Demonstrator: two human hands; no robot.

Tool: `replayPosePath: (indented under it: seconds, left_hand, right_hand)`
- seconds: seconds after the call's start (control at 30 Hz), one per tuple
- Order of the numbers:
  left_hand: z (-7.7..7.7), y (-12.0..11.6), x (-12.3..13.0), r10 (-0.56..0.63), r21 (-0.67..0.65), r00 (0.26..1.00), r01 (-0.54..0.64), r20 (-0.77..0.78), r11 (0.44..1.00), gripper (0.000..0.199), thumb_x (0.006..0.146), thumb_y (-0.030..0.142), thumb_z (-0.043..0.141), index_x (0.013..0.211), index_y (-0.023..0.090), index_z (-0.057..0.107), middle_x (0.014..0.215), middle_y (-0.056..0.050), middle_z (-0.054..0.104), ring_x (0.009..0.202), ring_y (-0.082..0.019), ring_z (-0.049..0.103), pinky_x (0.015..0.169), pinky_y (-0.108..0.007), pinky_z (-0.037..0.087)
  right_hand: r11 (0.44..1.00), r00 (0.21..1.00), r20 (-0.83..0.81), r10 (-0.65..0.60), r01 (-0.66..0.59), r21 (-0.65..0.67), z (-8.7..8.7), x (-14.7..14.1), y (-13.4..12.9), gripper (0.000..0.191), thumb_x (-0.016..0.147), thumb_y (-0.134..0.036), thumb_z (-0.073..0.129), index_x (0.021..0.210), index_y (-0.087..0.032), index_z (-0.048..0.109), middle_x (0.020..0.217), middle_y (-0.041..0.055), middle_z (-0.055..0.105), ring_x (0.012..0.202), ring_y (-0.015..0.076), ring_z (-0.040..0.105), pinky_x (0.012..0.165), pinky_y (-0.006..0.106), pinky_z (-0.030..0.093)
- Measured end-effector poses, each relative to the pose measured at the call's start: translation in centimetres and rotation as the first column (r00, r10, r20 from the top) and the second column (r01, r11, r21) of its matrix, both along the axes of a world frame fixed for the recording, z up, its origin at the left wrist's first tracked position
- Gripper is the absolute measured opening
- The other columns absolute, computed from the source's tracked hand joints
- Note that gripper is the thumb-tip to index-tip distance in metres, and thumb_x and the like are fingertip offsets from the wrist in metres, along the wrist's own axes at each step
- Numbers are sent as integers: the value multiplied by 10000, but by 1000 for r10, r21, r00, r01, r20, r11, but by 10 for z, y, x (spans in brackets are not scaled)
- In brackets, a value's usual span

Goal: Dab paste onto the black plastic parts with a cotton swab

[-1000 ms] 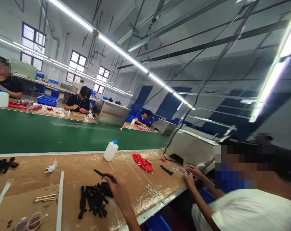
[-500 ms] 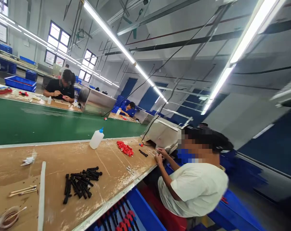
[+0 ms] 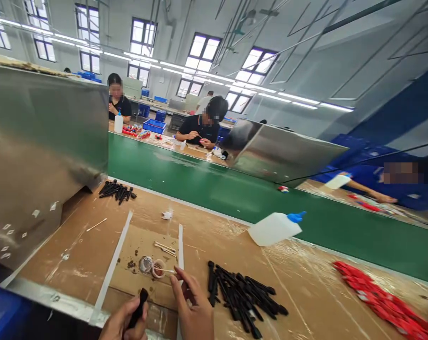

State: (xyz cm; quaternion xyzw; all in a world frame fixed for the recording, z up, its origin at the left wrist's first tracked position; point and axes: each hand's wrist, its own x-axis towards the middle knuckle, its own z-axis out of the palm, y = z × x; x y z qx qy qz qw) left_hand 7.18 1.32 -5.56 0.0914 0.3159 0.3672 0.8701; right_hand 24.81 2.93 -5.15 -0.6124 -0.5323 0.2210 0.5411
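Writing: no words or brand marks can be read on anything here.
Left hand: the left hand (image 3: 124, 321) sits at the bottom edge of the view, curled shut around a black stick part (image 3: 138, 308). The top of the part pokes up out of the fist.
Right hand: the right hand (image 3: 194, 307) is just beside the left one, fingers half bent, thumb and first finger pinched on a thin cotton swab (image 3: 164, 270). The swab's far end reaches toward a small glue cup (image 3: 158, 268).
Where the part is: the black stick part is in the left fist, over the near edge of the wooden table (image 3: 93, 245), a little to the left of the right hand.
Black pile: a pile of black parts (image 3: 240, 295) lies on the table just to the right of the right hand, not touching it.
Far black pile: a smaller heap of black pieces (image 3: 116, 191) lies well away, near the metal box (image 3: 40, 141) on the left.
Bottle: a white squeeze bottle with a blue tip (image 3: 275, 227) stands leaning beyond the big black pile, near the green belt (image 3: 235, 189).
Red parts: a heap of red parts (image 3: 380, 297) lies at the right side of the table.
White strips: two white strips (image 3: 115, 264) lie along the sides of a cardboard sheet (image 3: 143, 255).
Other people: workers sit at the table across the green belt, busy with their own hands.
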Motion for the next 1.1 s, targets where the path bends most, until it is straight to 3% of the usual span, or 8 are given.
replayPosePath:
  seconds: [0.07,0.13,0.33,0.5,0.67,0.87,1.0,1.1]
  left_hand:
    - [-2,5,1,-73,26,992,70,108,997,498,564,610,844,661,175,621,381,140,251,327,-4,160,381,-144,155]
    - [-3,7,0,-84,50,986,78,143,996,484,594,598,833,680,184,598,388,138,267,321,-3,153,375,-146,117]
    - [-13,6,-1,-70,47,968,61,239,997,480,626,593,809,694,192,555,393,136,277,282,0,136,317,-141,69]
    - [-17,5,2,-64,37,959,56,276,998,479,630,586,808,700,191,546,379,141,279,269,5,111,299,-131,62]
    - [-7,4,0,-70,39,963,62,262,997,481,647,587,809,756,194,553,384,143,310,280,-6,131,315,-146,78]
    - [-5,4,0,-54,30,976,49,210,998,489,672,616,780,788,200,551,401,144,311,291,-7,129,329,-157,75]
    - [-4,5,1,-42,7,984,42,174,999,516,631,626,797,758,203,531,381,152,282,283,-2,96,322,-153,44]
    - [-6,3,2,-36,-6,980,38,194,999,497,652,612,789,765,199,538,393,147,290,286,-1,101,319,-145,53]
  right_hand:
    - [999,997,71,39,-39,2,3,-1,7,230,874,-388,680,1004,-210,745,885,20,723,700,129,650,662,200,517]
    - [997,988,135,68,-72,25,6,-3,12,191,889,-375,670,979,-221,739,882,10,724,678,121,645,645,198,515]
    - [985,940,326,104,-142,97,15,-13,22,123,917,-339,657,1012,-273,698,930,-14,711,747,127,629,670,208,501]
    - [978,909,404,100,-166,130,25,-12,22,154,957,-310,605,1067,-243,689,888,-14,701,625,92,580,621,189,481]
    - [973,914,405,22,-113,201,29,-6,18,154,948,-284,622,1066,-213,692,834,-8,682,633,88,580,654,185,472]
    - [985,946,322,-30,-27,171,23,0,12,151,912,-330,666,989,-214,725,885,14,740,734,130,680,710,194,502]
    - [993,976,204,-78,59,98,25,-1,2,223,880,-399,688,924,-189,751,850,50,755,685,166,679,656,230,522]
    - [987,982,154,-113,94,128,24,-10,-7,222,850,-410,718,876,-193,758,818,50,752,652,167,669,622,234,514]
